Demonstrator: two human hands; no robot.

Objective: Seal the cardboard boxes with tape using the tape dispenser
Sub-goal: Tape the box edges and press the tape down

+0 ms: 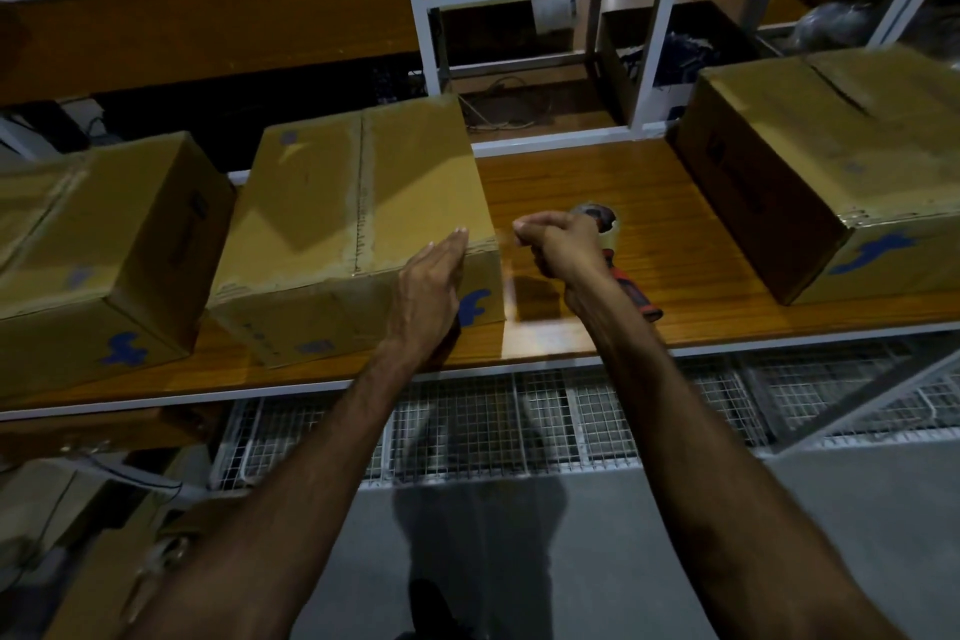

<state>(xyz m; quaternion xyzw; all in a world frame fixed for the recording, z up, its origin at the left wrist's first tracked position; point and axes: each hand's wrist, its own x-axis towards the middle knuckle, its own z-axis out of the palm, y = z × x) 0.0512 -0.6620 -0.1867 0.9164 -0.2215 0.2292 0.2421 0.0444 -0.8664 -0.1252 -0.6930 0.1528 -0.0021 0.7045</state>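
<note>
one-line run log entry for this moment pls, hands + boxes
left hand: flat on middle box near corner | right hand: grip on tape dispenser, over wooden shelf | right box: seam open

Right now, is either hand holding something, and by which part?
The right hand grips the tape dispenser by its red handle. The left hand rests flat on the middle box.
</note>
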